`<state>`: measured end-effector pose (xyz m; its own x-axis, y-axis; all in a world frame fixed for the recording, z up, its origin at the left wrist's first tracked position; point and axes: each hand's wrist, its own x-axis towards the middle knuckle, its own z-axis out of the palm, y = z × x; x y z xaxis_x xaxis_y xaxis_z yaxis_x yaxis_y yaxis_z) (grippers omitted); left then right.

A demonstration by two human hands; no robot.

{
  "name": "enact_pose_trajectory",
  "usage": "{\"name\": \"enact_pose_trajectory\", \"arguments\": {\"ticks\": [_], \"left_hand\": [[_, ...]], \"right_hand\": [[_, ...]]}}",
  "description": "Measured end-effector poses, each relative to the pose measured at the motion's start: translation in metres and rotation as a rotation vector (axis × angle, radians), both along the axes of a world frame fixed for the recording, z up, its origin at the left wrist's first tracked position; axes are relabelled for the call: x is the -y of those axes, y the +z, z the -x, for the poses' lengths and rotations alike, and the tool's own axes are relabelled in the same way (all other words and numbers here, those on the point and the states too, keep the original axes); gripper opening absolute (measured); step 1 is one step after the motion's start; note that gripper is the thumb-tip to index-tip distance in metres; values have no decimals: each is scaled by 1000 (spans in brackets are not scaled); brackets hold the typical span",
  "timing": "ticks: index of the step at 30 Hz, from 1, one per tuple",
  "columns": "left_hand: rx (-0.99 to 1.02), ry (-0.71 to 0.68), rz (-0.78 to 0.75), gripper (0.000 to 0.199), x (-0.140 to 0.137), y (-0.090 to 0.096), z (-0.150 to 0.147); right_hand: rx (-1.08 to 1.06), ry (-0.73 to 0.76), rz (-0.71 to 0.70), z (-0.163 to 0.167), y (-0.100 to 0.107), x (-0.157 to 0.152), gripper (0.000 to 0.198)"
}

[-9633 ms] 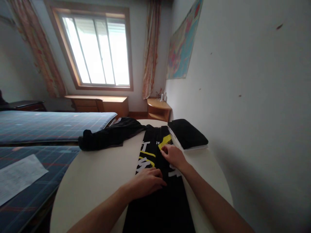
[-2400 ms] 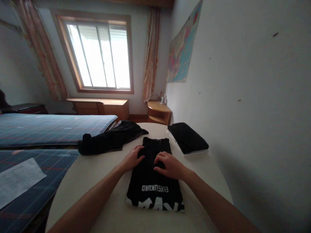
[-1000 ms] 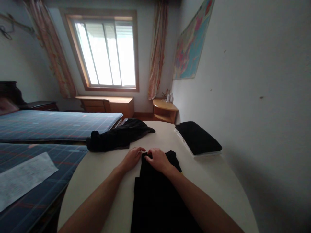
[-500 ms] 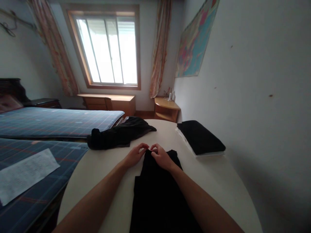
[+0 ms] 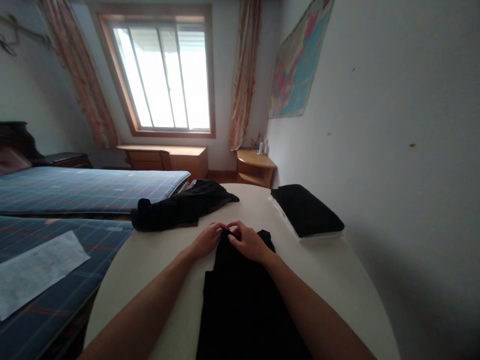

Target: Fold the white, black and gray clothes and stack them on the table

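A black garment [image 5: 243, 305] lies along the near middle of the table, its near end running out of view at the bottom. Its exact kind does not show. My left hand [image 5: 207, 241] is at the garment's far left corner, fingers closed on the edge. Close beside it, my right hand [image 5: 248, 243] pinches the same far edge, with its forearm lying over the garment's right side. The fingertips of both hands almost meet, and the cloth between them is partly hidden.
On the round white table [image 5: 330, 300], a crumpled black garment [image 5: 183, 205] lies at the far left. A folded black garment [image 5: 307, 210] sits on white packaging at the right. Left are plaid mattresses [image 5: 93, 192] with a paper sheet [image 5: 41, 272]; a wall [image 5: 405, 200] stands right.
My fingers have shifted slightly at the garment's far edge, the left fingertips now pressed closer to the cloth. The view has drifted a little; the other garments have stayed put.
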<state>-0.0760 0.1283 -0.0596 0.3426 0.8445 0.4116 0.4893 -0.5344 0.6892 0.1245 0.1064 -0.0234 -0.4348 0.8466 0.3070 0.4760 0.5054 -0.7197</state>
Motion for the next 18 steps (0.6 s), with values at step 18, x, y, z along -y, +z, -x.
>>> {"name": "enact_pose_trajectory", "arguments": {"ticks": [18], "left_hand": [[-363,188,-159,26,-6,-8,-7]], "right_hand": [[69,97,-4,-33,-18,-17,29]]}}
